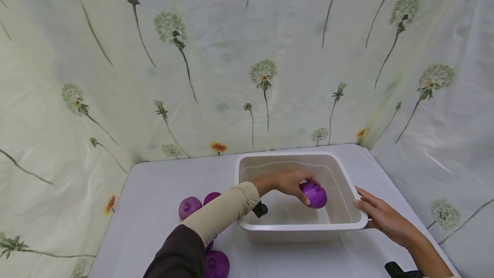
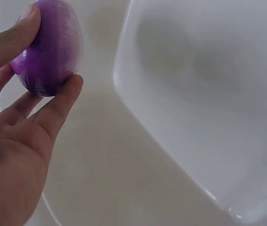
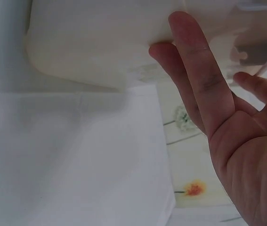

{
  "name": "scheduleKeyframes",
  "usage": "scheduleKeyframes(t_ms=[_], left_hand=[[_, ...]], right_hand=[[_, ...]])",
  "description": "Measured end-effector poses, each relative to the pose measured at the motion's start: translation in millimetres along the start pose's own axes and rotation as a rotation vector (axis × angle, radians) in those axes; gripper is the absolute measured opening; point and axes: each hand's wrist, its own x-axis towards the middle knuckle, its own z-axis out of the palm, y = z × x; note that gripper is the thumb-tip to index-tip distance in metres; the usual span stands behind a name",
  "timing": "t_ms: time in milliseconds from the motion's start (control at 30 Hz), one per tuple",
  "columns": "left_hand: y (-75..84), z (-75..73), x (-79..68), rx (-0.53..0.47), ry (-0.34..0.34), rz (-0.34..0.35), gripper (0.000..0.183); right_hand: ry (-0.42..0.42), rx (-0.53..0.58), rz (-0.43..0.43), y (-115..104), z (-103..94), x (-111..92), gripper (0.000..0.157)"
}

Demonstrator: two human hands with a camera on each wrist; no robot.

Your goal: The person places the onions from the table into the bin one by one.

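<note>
In the head view, my left hand (image 1: 287, 182) reaches into a white plastic tub (image 1: 305, 227) and holds a shiny purple onion (image 1: 314, 195) over its floor. The left wrist view shows the thumb on one side of the onion (image 2: 53, 47) and the fingers round the other; the onion fades from purple to whitish. At the tub's right side, my right hand (image 1: 386, 216) grips the rim, thumb on top. Seen from the right wrist, its fingers (image 3: 204, 80) lie against the outside wall of the tub (image 3: 95, 47), below the rim.
Several more purple onions, one of them a paler onion (image 1: 190, 207) and one a nearer onion (image 1: 217, 264), lie on the white-covered table (image 1: 162, 200) left of the tub, partly hidden by my left sleeve (image 1: 224, 209). A dandelion-print curtain (image 1: 231, 55) surrounds the table's back and sides.
</note>
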Motion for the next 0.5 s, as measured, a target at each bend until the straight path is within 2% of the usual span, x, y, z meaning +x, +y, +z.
scheduleKeyframes(t_ms=[167,300,500], left_hand=[[2.1,11.2,8.7,0.002,-0.010,0.018,0.058],[3.8,18.8,14.8,0.005,-0.007,0.040,0.059],[5.7,27.7,20.6,0.003,-0.049,0.044,0.058]], right_hand=[[-0.018,0.006,-0.016,-1,0.7,0,0.068],[-0.007,0.018,0.004,-1,2.2,0,0.068],[0.003,0.023,0.022,0,2.5,0,0.069]])
